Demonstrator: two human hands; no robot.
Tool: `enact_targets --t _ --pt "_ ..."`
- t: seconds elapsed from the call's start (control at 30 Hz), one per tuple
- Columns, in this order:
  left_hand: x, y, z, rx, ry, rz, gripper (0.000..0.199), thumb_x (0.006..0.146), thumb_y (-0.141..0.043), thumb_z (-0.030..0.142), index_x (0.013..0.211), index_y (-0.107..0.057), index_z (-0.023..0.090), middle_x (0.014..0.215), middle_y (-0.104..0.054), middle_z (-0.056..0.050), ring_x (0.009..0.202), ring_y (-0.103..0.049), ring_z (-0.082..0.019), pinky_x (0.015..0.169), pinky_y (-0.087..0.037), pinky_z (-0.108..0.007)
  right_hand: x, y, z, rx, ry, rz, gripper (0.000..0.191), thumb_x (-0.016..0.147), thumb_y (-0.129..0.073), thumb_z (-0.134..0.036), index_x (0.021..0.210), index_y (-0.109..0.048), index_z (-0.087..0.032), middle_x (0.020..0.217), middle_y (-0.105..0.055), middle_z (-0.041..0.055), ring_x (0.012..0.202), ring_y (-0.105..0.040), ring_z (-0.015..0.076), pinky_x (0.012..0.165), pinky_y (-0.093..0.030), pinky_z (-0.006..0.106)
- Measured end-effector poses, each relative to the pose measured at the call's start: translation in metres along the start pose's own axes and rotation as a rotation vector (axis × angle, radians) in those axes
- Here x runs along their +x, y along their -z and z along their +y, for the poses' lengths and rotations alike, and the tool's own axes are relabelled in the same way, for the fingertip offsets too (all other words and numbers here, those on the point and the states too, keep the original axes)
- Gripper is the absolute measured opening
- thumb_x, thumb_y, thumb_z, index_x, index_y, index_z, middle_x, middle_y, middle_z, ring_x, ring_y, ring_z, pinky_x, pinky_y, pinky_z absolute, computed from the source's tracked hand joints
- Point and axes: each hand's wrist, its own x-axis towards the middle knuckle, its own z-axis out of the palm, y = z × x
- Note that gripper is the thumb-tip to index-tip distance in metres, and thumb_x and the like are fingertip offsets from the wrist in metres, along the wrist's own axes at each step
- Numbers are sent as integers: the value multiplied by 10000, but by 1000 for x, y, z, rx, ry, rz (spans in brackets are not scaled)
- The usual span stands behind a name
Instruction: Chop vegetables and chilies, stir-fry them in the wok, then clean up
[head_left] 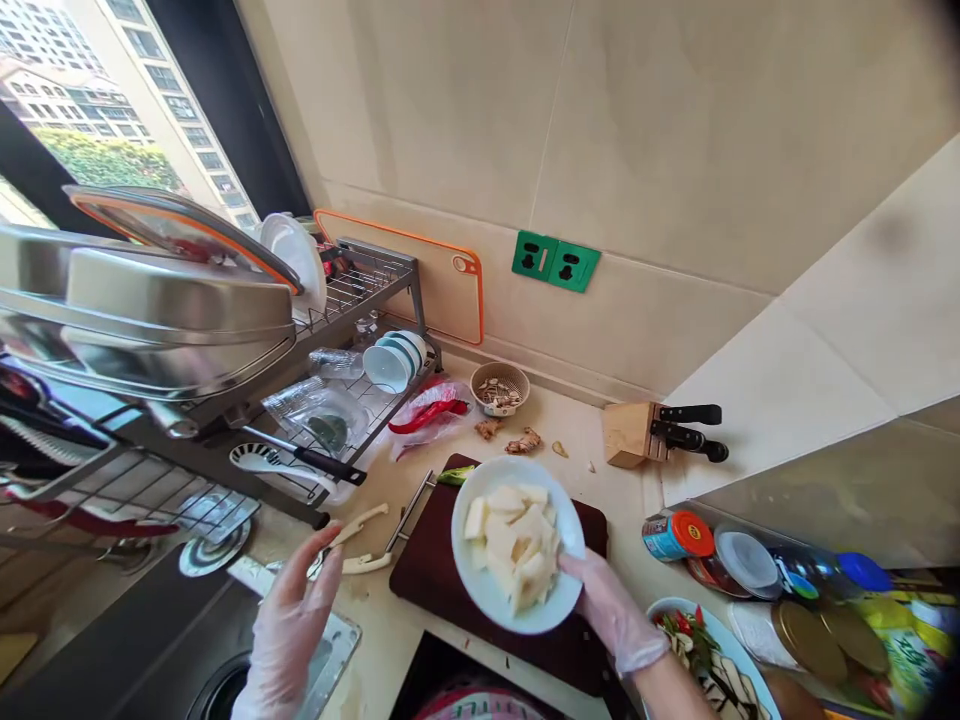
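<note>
My right hand [611, 610], in a clear glove, grips the right rim of a white plate [480, 598]. Pale, peeled chunks of a vegetable or fruit [517, 545] are heaped on it; I cannot tell the kind. The plate is held above a dark brown cutting board [424, 560], hiding much of it. My left hand [296, 620], gloved too, is raised with its fingers apart and nothing in them, between the sink and the board. Pale peel strips [367, 562] lie on the counter beyond its fingertips. A green piece [455, 476] shows at the board's far edge.
A dish rack [416, 290] with pans and bowls stands left, above the sink [150, 640]. Behind the board are a small basket [500, 388], ginger [523, 441] and a knife block [628, 433]. Jars [787, 635] and a plate of cut vegetables [720, 665] sit at right.
</note>
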Motion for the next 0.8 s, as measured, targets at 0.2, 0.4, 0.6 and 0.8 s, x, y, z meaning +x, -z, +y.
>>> enact_targets --t 0.2,0.4,0.6,0.8 --pt "1 -50 14 -84 -127 -152 475 731 -544 568 1040 -639 220 1140 -661 -79 1104 -582 -267 1021 -408 -440 76 48 -74 43 147 408 386 629 -726 -208 996 -617 -155 709 -718 19 666 -670 199 542 -517 275" --pt "9 -70 7 -49 -46 -163 495 677 -587 592 1020 -674 245 1139 -672 -55 1115 -582 -285 1033 -404 -450 161 64 -104 43 125 494 201 830 -598 -210 1021 -590 -147 767 -681 -7 660 -644 134 615 -521 272" --pt "23 -80 7 8 -21 -169 525 665 -577 624 1005 -678 237 1112 -684 -59 1087 -598 -288 1042 -392 -461 205 79 -106 56 55 465 258 890 -554 -311 1088 -573 -147 1011 -626 44 812 -621 140 700 -541 319" --pt "26 -90 20 64 -64 -223 482 712 -563 583 1029 -671 236 1101 -687 -57 1053 -617 -267 994 -448 -436 222 87 -113 58 13 484 253 893 -548 -306 1087 -572 -144 988 -633 42 778 -622 130 678 -540 306"
